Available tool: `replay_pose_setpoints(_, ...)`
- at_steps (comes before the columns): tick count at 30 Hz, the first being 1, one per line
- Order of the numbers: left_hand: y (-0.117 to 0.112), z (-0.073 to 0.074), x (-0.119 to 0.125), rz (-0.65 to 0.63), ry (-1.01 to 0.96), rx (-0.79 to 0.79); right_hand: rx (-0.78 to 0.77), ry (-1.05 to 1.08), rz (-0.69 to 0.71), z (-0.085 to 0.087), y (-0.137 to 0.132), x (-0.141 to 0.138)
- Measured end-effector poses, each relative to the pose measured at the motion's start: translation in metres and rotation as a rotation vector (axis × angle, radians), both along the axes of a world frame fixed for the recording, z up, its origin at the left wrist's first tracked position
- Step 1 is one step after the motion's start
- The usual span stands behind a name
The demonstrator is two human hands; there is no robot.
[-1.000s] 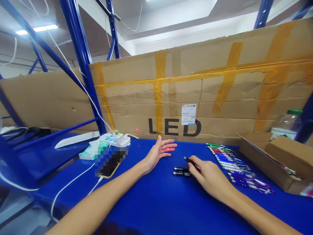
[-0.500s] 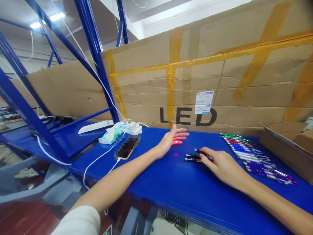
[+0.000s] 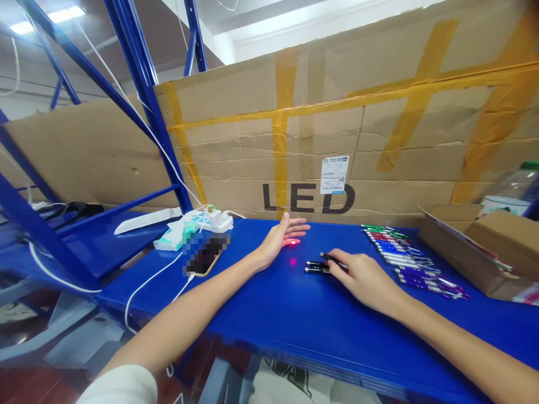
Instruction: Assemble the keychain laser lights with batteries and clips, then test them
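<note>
My right hand (image 3: 357,276) grips a black laser pointer (image 3: 334,261) with a silver tip, aimed leftward. Under it, on the blue table (image 3: 269,320), lie more black laser pointers (image 3: 316,267), their ends just left of my fingers. My left hand (image 3: 282,238) rests on its edge with the palm turned right and the fingers stretched out, holding nothing. A red light spot (image 3: 293,243) glows at its lowest finger, and another red spot shows on the tabletop just below. The lower fingers of my right hand hide part of the black laser pointers.
Rows of coloured pens (image 3: 396,249) lie right of my right hand, beside an open cardboard box (image 3: 480,252). At left are a phone (image 3: 210,255) on a cable, a tissue pack (image 3: 170,238) and a white power strip (image 3: 219,221). A tall cardboard sheet (image 3: 236,151) stands behind.
The view has swung to the right, so everything appears shifted left and more of the cardboard box shows. Both hands keep nearly the same pose, and the red light stays at my left fingers.
</note>
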State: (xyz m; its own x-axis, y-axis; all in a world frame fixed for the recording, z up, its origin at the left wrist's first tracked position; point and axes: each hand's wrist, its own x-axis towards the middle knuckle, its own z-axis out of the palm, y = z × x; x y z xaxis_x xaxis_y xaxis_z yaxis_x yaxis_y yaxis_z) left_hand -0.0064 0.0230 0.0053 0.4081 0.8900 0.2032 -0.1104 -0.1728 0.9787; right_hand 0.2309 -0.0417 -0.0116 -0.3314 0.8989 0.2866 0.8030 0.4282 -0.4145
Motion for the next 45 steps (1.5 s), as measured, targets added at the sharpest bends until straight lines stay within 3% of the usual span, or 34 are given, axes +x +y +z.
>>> replay_pose_setpoints(19, -0.0005, -0.0008, 0.0006, -0.005, 0.019, -0.016, 0.031, 0.028, -0.058, 0.0015, 0.0006, 0.0025)
replay_pose_setpoints(40, 0.0021, -0.0043, 0.0013, -0.011, 0.054, 0.001, 0.038, 0.042, 0.001, -0.0015, 0.0018, 0.0033)
replay_pose_setpoints(45, 0.0011, -0.0028, 0.0009, -0.010, 0.034, -0.003, -0.016, -0.035, 0.022, 0.0008, 0.0000, 0.0007)
